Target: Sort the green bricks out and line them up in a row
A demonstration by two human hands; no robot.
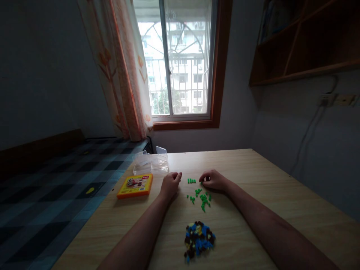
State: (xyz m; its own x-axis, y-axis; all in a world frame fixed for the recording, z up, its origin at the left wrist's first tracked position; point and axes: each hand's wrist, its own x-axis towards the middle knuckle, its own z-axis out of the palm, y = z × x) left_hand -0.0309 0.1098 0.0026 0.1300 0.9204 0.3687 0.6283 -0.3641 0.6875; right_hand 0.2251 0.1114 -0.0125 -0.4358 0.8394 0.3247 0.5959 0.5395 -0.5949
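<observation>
At a worktop (pixel 239 240) by the window (pixel 188 63), I am pinching a small green brick (pixel 201 182) between my right hand's (pixel 213 179) thumb and fingertips, beside a short row of green bricks (pixel 190 180). My left hand (pixel 169 185) is resting with fingers curled; whether it is holding anything, I cannot tell. The row is standing apart from the loose green pieces (pixel 204 199), probably to keep it distinct, while the mixed blue and brown pile (pixel 201 244) is sitting nearer me, between my forearms, seemingly out of the way. The yellow box (pixel 135 186) and transparent plastic trays (pixel 150 163) are lying near the left edge, leaving the middle to my hands. Beyond my fingers, wood is running to the far edge; more room is opening rightward.
</observation>
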